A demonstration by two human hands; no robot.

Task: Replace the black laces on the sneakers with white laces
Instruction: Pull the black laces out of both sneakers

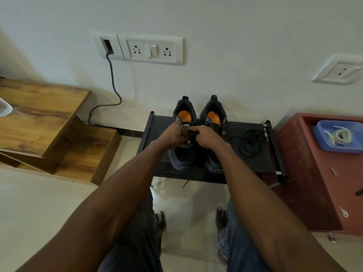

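Two dark sneakers with orange insoles stand side by side on a black rack (255,163): the left sneaker (183,156) and the right sneaker (214,114). My left hand (172,136) and my right hand (206,136) meet over the left sneaker's tongue, and each pinches its black lace (191,134). The fingertips hide the eyelets. A loose black lace (250,141) lies coiled on the rack to the right of the shoes. White laces (337,136) sit in a blue tray (322,143) at the far right.
The blue tray rests on a red cabinet (306,183). Wooden stepped shelves (59,134) stand at the left. A cable (114,83) hangs from a wall socket panel (151,50). My bare feet (161,218) are on the tiled floor below the rack.
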